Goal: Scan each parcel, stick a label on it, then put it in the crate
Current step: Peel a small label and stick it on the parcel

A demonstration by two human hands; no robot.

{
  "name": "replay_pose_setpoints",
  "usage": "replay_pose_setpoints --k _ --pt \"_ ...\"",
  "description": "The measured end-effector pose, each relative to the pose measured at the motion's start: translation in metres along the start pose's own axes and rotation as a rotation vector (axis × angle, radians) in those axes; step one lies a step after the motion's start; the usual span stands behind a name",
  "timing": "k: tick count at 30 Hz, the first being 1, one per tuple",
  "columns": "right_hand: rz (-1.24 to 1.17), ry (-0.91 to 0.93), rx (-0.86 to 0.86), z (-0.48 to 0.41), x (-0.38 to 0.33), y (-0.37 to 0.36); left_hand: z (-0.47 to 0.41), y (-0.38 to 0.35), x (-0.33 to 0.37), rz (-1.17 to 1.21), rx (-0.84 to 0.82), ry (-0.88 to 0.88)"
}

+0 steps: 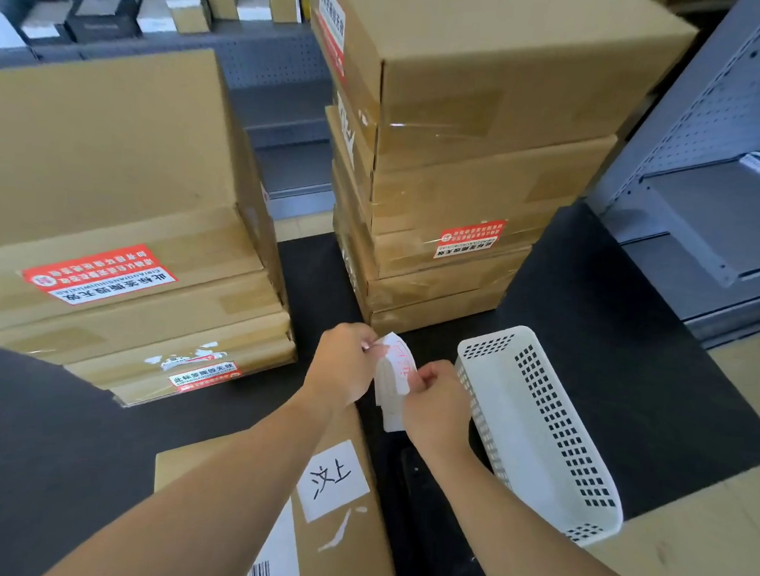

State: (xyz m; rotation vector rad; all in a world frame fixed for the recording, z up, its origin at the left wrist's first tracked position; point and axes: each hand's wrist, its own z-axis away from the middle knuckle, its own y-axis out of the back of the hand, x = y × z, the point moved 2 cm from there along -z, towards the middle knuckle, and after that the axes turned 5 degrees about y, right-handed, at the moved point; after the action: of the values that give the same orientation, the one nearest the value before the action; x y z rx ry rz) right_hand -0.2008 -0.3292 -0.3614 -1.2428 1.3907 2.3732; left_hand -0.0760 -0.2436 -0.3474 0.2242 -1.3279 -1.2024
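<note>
Peeling seems to be the step in hand. My left hand [342, 361] pinches the top of a small white sheet of paper labels with red print [392, 377], and my right hand [435, 407] pinches its right edge. The fingers [421, 377] of both hands are curled tight on the paper.

The sheet is thin, limp and light, and it curls between my two grips. I judge it would crease or tear easily, so it is best taken by a corner and pulled gently.

Both forearms reach forward from the near edge and meet above the black counter [610, 346]. Under my left forearm lies the long brown cardboard parcel with a white handwritten sticker [336, 530]. It looks stiff, and probably best gripped along its long edges.

The white perforated plastic crate [551, 436] stands just right of my right hand. One stack of flat brown cartons [109, 182] stands at the left, and a taller stack of brown cartons [466, 159] stands at the far side.
</note>
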Motion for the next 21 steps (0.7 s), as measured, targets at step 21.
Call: replay_pose_setpoints --k 21 --pt "-0.719 0.666 -0.319 0.21 -0.293 0.246 0.312 0.34 0.116 0.777 0.263 -0.254"
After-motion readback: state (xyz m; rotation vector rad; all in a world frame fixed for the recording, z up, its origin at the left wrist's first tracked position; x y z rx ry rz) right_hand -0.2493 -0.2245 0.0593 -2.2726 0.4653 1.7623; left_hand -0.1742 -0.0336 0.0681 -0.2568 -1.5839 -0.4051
